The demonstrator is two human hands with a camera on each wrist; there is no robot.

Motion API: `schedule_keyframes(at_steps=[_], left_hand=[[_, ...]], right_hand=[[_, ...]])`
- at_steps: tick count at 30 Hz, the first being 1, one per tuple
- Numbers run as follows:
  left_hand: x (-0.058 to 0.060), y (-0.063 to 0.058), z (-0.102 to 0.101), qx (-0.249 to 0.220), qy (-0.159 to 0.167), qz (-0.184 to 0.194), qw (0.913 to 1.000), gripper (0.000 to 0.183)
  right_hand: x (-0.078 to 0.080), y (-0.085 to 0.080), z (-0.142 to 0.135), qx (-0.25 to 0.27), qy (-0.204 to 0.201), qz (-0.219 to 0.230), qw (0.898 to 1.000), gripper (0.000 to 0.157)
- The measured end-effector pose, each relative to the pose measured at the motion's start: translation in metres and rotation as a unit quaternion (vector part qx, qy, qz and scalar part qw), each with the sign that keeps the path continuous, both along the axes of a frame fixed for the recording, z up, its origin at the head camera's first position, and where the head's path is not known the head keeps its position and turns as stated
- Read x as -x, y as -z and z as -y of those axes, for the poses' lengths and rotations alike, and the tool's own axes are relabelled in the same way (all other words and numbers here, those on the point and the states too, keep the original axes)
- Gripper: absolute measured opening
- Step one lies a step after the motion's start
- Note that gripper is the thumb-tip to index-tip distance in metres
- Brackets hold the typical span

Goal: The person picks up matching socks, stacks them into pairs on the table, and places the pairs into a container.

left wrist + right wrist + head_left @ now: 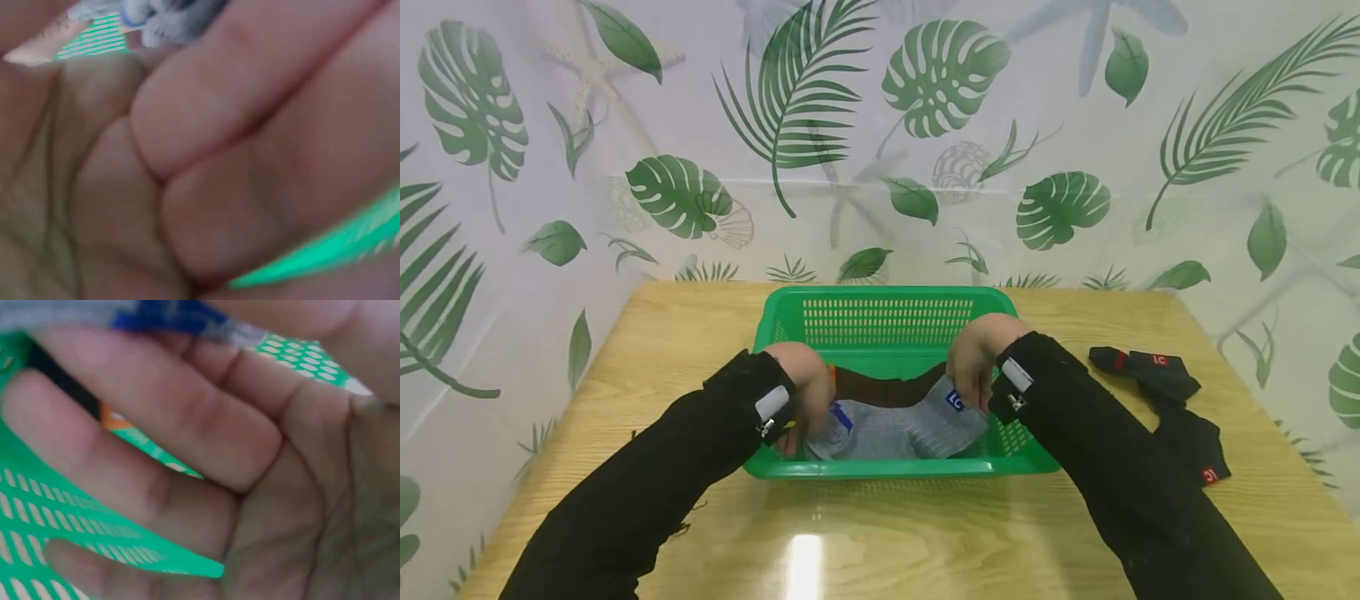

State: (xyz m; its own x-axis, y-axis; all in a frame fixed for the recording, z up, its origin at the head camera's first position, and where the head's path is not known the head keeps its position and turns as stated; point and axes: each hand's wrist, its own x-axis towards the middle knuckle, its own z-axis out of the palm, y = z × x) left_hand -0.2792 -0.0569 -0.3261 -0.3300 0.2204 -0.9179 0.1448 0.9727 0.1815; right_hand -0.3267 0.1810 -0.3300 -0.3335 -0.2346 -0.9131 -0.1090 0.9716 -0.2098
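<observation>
A light grey sock with a blue "LC" label lies stretched across the front of a green plastic basket. My right hand pinches its labelled right end between thumb and fingers; the blue patch crosses the top of the right wrist view, the other fingers loosely bent below. At the left end my left hand grips the grey fabric, its fingers curled in the left wrist view. Behind the grey sock lies a dark brown sock with a bit of orange at its left.
Black socks with red labels lie on the wooden table to the right of the basket, partly behind my right sleeve. A leaf-patterned sheet hangs behind and beside the table. Dark threads lie near my left sleeve.
</observation>
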Motion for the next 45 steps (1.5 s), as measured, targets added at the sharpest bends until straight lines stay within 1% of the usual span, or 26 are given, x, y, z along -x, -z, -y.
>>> schedule_keyframes(at_steps=[1, 2, 3, 4, 5, 6, 8, 9, 10, 13, 15, 17, 20, 22, 24, 26, 27, 29, 31, 33, 34, 36, 38, 41, 43, 45], left_hand=[[-0.001, -0.003, 0.000, -0.012, 0.015, -0.034, 0.9992, 0.022], [0.000, -0.007, -0.001, -0.022, 0.037, -0.080, 0.9959, 0.021], [0.001, -0.010, -0.001, -0.035, 0.048, -0.125, 0.9903, 0.022], [0.003, -0.012, -0.001, -0.049, 0.057, -0.168, 0.9829, 0.024], [0.005, -0.014, -0.002, -0.064, 0.054, -0.201, 0.9760, 0.024], [0.007, -0.015, -0.001, -0.078, 0.039, -0.228, 0.9698, 0.022], [0.012, -0.015, 0.001, -0.106, 0.012, -0.263, 0.9590, 0.016], [0.013, -0.015, 0.003, -0.120, -0.005, -0.270, 0.9552, 0.018], [0.015, -0.015, 0.005, -0.130, -0.017, -0.277, 0.9519, 0.025], [0.018, -0.015, 0.013, -0.154, -0.053, -0.277, 0.9469, 0.037], [0.019, -0.016, 0.017, -0.162, -0.065, -0.274, 0.9458, 0.040], [0.019, -0.016, 0.019, -0.166, -0.069, -0.273, 0.9451, 0.040], [0.020, -0.013, 0.019, -0.168, -0.083, -0.268, 0.9450, 0.037], [0.020, -0.009, 0.018, -0.173, -0.097, -0.258, 0.9458, 0.031], [0.020, -0.006, 0.018, -0.178, -0.106, -0.242, 0.9479, 0.024], [0.021, -0.007, 0.020, -0.194, -0.110, -0.225, 0.9485, 0.022], [0.022, -0.009, 0.021, -0.206, -0.116, -0.216, 0.9472, 0.022], [0.023, -0.016, 0.026, -0.233, -0.136, -0.205, 0.9408, 0.026], [0.025, -0.025, 0.031, -0.257, -0.155, -0.207, 0.9310, 0.027], [0.027, -0.029, 0.035, -0.264, -0.171, -0.213, 0.9249, 0.028], [0.028, -0.030, 0.036, -0.261, -0.172, -0.216, 0.9248, 0.028], [0.028, -0.027, 0.036, -0.247, -0.163, -0.218, 0.9300, 0.028], [0.029, -0.021, 0.035, -0.224, -0.145, -0.211, 0.9404, 0.028], [0.029, -0.010, 0.032, -0.199, -0.124, -0.195, 0.9524, 0.026], [0.029, -0.004, 0.029, -0.185, -0.113, -0.192, 0.9571, 0.023], [0.029, 0.001, 0.027, -0.178, -0.112, -0.188, 0.9594, 0.022]], right_hand=[[-0.001, -0.003, 0.000, 0.007, -0.001, -0.014, 1.000, 0.054], [0.000, -0.006, -0.001, 0.014, 0.002, -0.032, 0.999, 0.046], [0.001, -0.010, -0.003, 0.019, 0.002, -0.054, 0.998, 0.039], [0.002, -0.014, -0.004, 0.027, 0.006, -0.073, 0.997, 0.032], [0.003, -0.017, -0.005, 0.035, 0.013, -0.089, 0.995, 0.027], [0.004, -0.020, -0.007, 0.041, 0.019, -0.104, 0.994, 0.024], [0.004, -0.024, -0.010, 0.057, 0.030, -0.118, 0.991, 0.028], [0.003, -0.026, -0.011, 0.061, 0.031, -0.123, 0.990, 0.030], [0.002, -0.028, -0.013, 0.065, 0.036, -0.128, 0.989, 0.031], [-0.002, -0.036, -0.019, 0.074, 0.039, -0.144, 0.986, 0.025], [-0.005, -0.041, -0.024, 0.081, 0.039, -0.155, 0.984, 0.018], [-0.007, -0.044, -0.027, 0.085, 0.038, -0.161, 0.983, 0.016], [-0.010, -0.041, -0.027, 0.081, 0.031, -0.159, 0.983, 0.016], [-0.011, -0.036, -0.025, 0.073, 0.022, -0.157, 0.985, 0.018], [-0.012, -0.033, -0.024, 0.067, 0.012, -0.155, 0.986, 0.018], [-0.012, -0.032, -0.024, 0.068, 0.008, -0.158, 0.985, 0.020], [-0.012, -0.035, -0.025, 0.074, 0.011, -0.162, 0.984, 0.022], [-0.011, -0.043, -0.029, 0.088, 0.018, -0.175, 0.980, 0.022], [-0.011, -0.053, -0.031, 0.103, 0.026, -0.193, 0.976, 0.022], [-0.011, -0.061, -0.032, 0.113, 0.033, -0.205, 0.972, 0.020], [-0.010, -0.062, -0.032, 0.112, 0.030, -0.208, 0.971, 0.021], [-0.010, -0.058, -0.030, 0.099, 0.022, -0.213, 0.972, 0.023], [-0.009, -0.049, -0.026, 0.080, 0.012, -0.214, 0.974, 0.024], [-0.009, -0.032, -0.020, 0.051, -0.001, -0.216, 0.975, 0.025], [-0.009, -0.023, -0.017, 0.043, -0.005, -0.215, 0.976, 0.027], [-0.009, -0.017, -0.015, 0.033, -0.005, -0.215, 0.976, 0.028]])
